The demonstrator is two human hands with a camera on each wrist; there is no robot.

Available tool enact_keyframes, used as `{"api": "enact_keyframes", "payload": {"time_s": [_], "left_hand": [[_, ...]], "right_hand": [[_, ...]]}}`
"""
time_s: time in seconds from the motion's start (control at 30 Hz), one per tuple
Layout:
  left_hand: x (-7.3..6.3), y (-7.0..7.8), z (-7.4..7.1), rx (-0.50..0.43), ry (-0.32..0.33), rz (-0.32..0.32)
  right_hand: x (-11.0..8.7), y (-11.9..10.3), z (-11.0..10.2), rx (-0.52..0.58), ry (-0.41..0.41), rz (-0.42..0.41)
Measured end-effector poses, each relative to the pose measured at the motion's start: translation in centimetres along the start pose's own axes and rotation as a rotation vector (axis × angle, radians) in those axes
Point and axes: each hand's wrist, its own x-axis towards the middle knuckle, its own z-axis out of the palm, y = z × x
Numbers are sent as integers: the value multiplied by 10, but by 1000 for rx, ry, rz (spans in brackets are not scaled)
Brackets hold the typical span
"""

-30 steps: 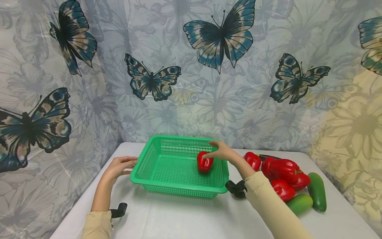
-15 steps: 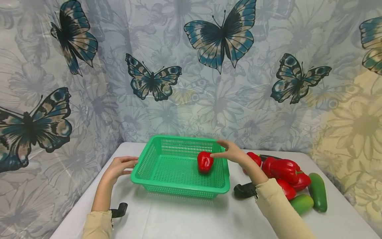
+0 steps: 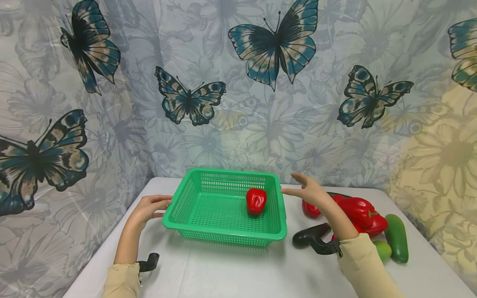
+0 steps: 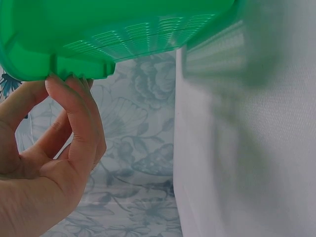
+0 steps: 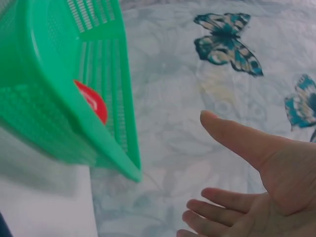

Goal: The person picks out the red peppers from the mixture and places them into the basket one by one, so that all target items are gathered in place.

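A green plastic basket (image 3: 223, 236) stands on the white table, with one red bell pepper (image 3: 256, 202) inside toward its right end. My left hand (image 3: 148, 209) is at the basket's left rim; in the left wrist view its bent fingers (image 4: 79, 118) and thumb meet at the rim's edge and pinch it. Just outside the right rim, my right hand (image 3: 307, 191) hovers with thumb and fingers spread, holding nothing. The right wrist view shows that hand (image 5: 261, 182) apart from the basket (image 5: 74, 118), where part of the pepper (image 5: 94, 102) shows.
Right of the basket lie several red bell peppers (image 3: 355, 210), partly behind my right forearm. A dark eggplant (image 3: 310, 235) lies near the basket's right front corner. A green cucumber (image 3: 396, 238) and a rounder green one (image 3: 383, 250) lie farther right. Butterfly-print cloth (image 3: 261, 145) hangs behind.
My right hand has left the pepper in the basket and moved right, out past the rim. The eggplant has come into fuller view. Left hand and basket stay put.
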Motion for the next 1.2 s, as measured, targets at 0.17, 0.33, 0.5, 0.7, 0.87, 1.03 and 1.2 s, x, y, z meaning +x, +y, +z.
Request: {"api": "enact_keyframes", "payload": {"time_s": [0.17, 0.33, 0.5, 0.7, 0.87, 1.03, 1.2], "left_hand": [[0, 0, 0, 8, -3, 0], [0, 0, 0, 6, 9, -4], [0, -1, 0, 10, 10, -4], [1, -1, 0, 8, 3, -1], [2, -1, 0, 11, 12, -2], [1, -1, -1, 14, 11, 4], [2, -1, -2, 19, 4, 0]], "right_hand": [[-11, 9, -14, -44, 28, 9], [-21, 18, -27, -41, 31, 51], [-29, 27, -38, -58, 30, 98], [-41, 38, -52, -61, 42, 128], [-50, 44, -60, -77, 65, 157], [-55, 51, -67, -91, 73, 190], [-63, 57, -71, -88, 91, 221]]}}
